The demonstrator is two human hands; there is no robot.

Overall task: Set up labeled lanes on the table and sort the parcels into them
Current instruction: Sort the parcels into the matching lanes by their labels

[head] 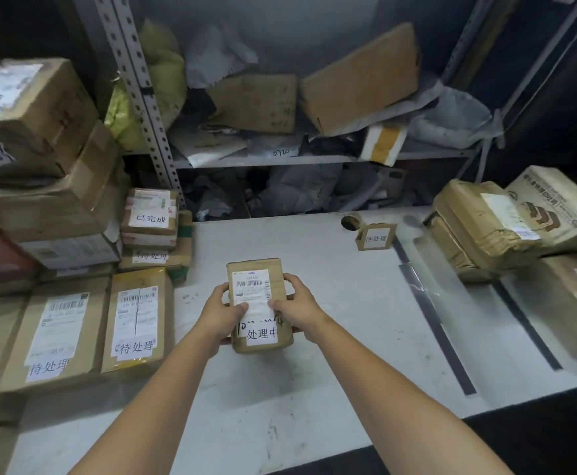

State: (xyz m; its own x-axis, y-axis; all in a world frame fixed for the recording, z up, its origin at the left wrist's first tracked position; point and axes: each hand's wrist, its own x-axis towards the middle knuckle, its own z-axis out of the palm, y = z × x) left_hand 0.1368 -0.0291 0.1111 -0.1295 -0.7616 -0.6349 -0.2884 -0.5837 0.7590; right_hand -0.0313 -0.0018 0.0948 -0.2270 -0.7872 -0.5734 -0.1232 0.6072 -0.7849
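Small brown parcel (white 处理中 label) held above table.

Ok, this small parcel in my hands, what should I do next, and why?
Probably set the parcel down on the bare table, apart from the flat parcels on the left tagged 待处理: its own tag reads 处理中, and the one lane card in view reads 待处理.

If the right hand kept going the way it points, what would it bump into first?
The right hand grips the small parcel marked 处理中, so that comes first. Beyond it, probably the stacked parcel marked 已完成, though depth is unclear.
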